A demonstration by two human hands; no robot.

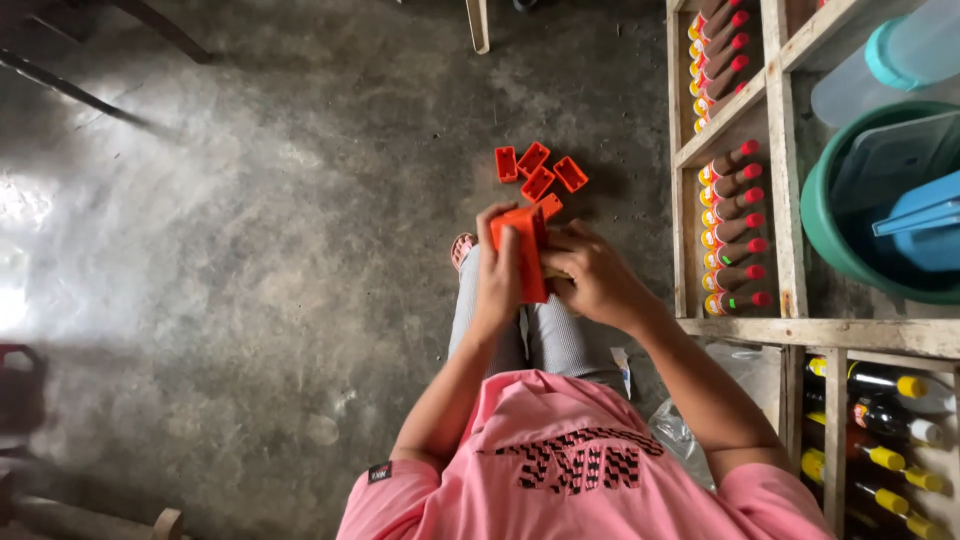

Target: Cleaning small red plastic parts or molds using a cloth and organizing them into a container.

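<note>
You hold the orange box [522, 250] above your knees, left hand [497, 270] wrapped around its side, right hand [590, 275] pinching its edge; it looks light, stiff and smooth, so grip the sides.

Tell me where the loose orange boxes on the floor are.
In the head view, the small orange boxes lie clustered on the concrete floor, just beyond the hands and the orange piece they hold, left of the wooden shelf.

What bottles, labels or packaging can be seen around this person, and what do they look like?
Red-capped bottles: lying in rows in the wooden shelf, brown, yellow-red labels.
Yellow-capped bottles: lower right compartment, dark, with labels.
Orange block: held in both hands, rectangular, no label visible.
Plastic bag: by the right arm, clear, crumpled.
</note>
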